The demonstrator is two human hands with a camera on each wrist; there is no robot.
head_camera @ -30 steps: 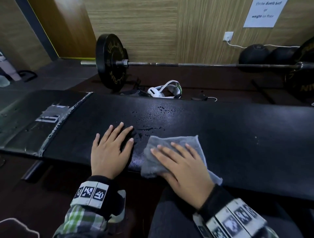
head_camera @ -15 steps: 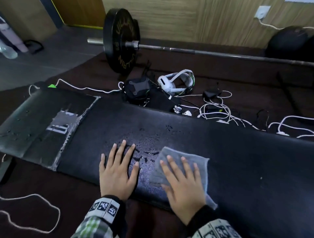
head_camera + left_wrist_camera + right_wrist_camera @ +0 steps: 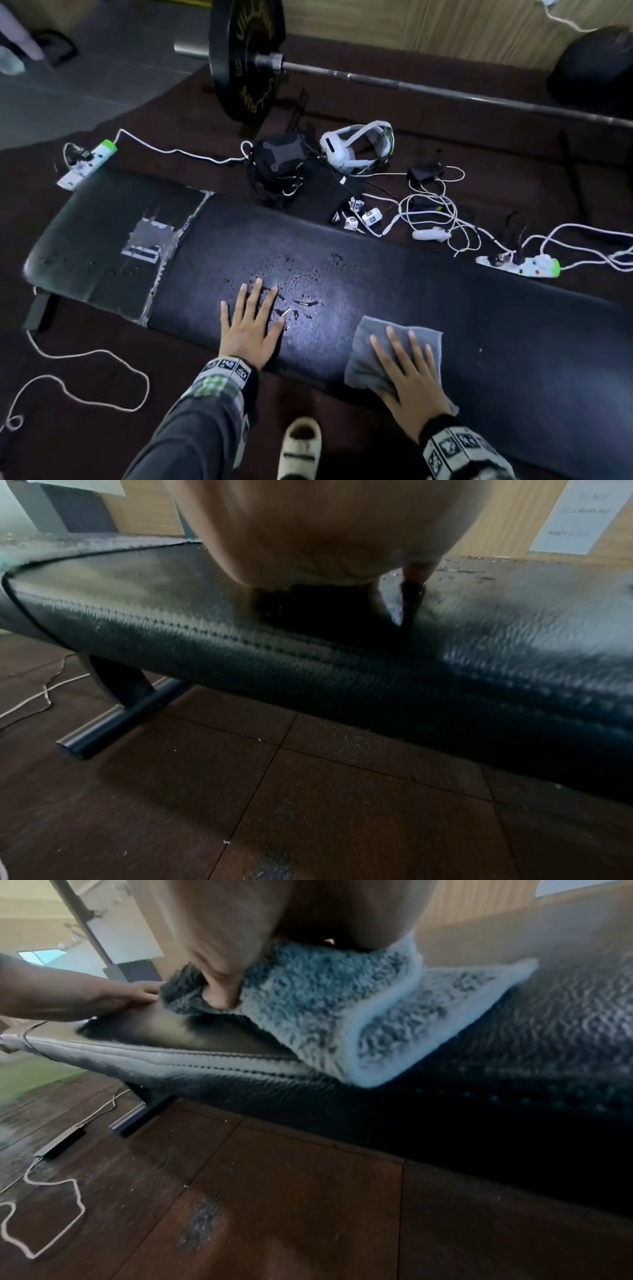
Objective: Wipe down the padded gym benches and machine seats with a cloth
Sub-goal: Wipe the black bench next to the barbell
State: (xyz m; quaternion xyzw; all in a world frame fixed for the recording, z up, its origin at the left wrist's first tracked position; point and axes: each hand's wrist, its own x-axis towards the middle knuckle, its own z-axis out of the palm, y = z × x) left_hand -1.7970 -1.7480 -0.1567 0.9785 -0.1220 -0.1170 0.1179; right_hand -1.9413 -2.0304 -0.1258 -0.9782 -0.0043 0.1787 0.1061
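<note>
A long black padded bench [image 3: 394, 274] runs across the head view, with water drops [image 3: 301, 301] on its middle. My left hand [image 3: 251, 325] lies flat on the pad, fingers straight and spread, just left of the drops. My right hand [image 3: 411, 373] presses flat on a grey cloth [image 3: 370, 356] at the bench's near edge, right of the wet patch. In the right wrist view the fluffy cloth [image 3: 342, 1010] drapes over the stitched bench edge [image 3: 222, 1058] under my palm. The left wrist view shows my palm [image 3: 318, 528] on the bench pad [image 3: 308, 647].
Behind the bench lie a white headset [image 3: 356, 147], a black device [image 3: 277, 157], tangled white cables [image 3: 435, 212] and two power strips [image 3: 520, 263] [image 3: 87, 164]. A barbell with a black plate [image 3: 246, 58] stands farther back. A worn, taped pad section [image 3: 102, 240] is at left. My shoe [image 3: 299, 445] is below.
My right hand has slid the cloth to the right, away from the left hand and off the wet patch. The left hand stays flat in place. The head view has tilted down.
</note>
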